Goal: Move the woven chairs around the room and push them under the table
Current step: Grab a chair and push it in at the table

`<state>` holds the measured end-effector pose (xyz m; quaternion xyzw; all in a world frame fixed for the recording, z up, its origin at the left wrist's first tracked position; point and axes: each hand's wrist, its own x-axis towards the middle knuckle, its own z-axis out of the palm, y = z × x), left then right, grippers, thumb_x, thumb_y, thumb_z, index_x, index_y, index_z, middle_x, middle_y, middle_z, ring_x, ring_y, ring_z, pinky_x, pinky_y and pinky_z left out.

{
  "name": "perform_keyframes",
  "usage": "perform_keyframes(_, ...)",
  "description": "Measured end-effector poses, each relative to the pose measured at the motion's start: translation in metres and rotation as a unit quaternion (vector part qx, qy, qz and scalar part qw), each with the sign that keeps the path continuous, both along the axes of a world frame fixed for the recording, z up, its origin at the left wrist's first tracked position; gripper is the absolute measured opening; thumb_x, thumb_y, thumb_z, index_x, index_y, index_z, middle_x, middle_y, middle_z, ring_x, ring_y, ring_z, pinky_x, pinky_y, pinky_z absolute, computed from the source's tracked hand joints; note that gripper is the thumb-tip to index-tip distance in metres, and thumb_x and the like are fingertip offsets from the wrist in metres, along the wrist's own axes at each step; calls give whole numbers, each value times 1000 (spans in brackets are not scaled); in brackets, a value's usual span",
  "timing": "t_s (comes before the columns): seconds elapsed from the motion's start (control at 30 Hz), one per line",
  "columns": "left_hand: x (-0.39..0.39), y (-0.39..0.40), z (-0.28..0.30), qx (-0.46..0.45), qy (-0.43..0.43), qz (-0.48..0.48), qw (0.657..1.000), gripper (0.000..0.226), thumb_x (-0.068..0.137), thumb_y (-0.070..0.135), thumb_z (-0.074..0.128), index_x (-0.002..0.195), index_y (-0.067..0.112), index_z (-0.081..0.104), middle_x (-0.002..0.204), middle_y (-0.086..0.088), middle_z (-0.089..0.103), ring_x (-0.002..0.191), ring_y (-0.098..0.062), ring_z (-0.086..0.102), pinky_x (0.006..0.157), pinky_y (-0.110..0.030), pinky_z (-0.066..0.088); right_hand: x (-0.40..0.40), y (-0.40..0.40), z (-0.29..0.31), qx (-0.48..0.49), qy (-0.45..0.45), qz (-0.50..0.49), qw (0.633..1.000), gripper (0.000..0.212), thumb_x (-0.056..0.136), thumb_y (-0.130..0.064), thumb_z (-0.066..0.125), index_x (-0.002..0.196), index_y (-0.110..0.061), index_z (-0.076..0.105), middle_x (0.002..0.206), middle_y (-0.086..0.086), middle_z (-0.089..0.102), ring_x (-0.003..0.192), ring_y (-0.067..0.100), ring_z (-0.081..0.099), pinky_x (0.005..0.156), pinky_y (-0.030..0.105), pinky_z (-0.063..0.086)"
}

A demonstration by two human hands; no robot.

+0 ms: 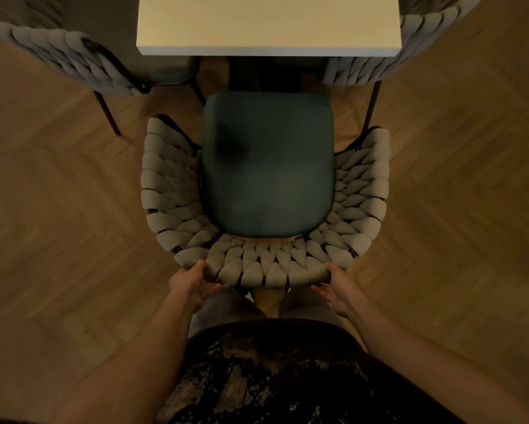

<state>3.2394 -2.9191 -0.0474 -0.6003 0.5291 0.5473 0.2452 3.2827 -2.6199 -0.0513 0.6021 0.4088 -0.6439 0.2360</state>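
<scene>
Both hands were on it: left hand (192, 283) and right hand (339, 289) curled round the padded back rim of the woven chair (266, 267), which stood just short of the pale table (269, 26). Best push straight and level, I'd say, teal seat (267, 166) centred between the two neighbouring chairs (67, 56), their chunky grey braids on thin dark frames.

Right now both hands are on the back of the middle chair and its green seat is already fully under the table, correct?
Not quite. Both hands, left and right, do hold the back of the middle chair, but the head view shows its green seat entirely short of the table edge, not under it.
</scene>
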Motion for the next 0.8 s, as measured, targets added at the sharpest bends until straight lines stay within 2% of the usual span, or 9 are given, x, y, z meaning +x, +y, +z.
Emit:
perform_keyframes(0.1,9,0,1,-2,-7,8,1000,19,99,16,60,116,15,50,104,-14,62,76,-32,68,43,-34,58,8,0,-2,-7,-17,5,1000,37,105,-17,53,139,-2,49,118,16,63,116,38,63,83,43,59)
perform_keyframes(0.17,12,-1,1,-1,-6,10,1000,20,99,15,60,117,16,51,99,-12,63,78,-32,69,49,-36,60,10,0,-2,-4,-21,9,1000,38,105,-17,52,140,-2,48,115,15,62,117,38,62,86,45,58)
perform_keyframes(0.3,9,-7,0,-15,5,2,1000,23,98,17,62,119,15,52,104,-13,63,76,-31,69,50,-38,61,1,-5,2,-4,-17,10,1000,26,105,-14,52,130,-5,50,112,17,61,114,38,62,81,43,59)
perform_keyframes(0.4,4,-10,0,-15,11,-2,1000,24,98,17,63,119,14,52,103,-13,63,78,-33,70,53,-40,62,-6,-8,3,1,-16,12,1000,22,104,-14,53,125,-7,50,109,16,62,108,37,65,67,39,63)
perform_keyframes(0.5,3,-11,-1,-14,11,-6,1000,27,97,16,64,121,13,53,107,-15,64,80,-34,71,49,-36,60,-7,-8,0,3,-17,14,1000,25,104,-15,54,127,-7,51,116,18,61,98,34,66,59,37,63)
perform_keyframes(0.67,2,-9,-1,-7,20,-3,1000,23,98,15,63,118,12,52,111,-17,62,80,-34,70,48,-35,60,-6,-8,-2,7,-16,26,999,26,103,-17,55,128,-9,52,121,17,62,104,35,66,60,37,63)
perform_keyframes(0.8,2,-9,-1,-3,25,2,1000,21,99,15,62,117,13,51,102,-14,64,79,-32,70,52,-36,61,-6,-7,-4,18,-15,32,999,30,103,-17,55,131,-8,51,128,19,61,109,37,66,64,38,62)
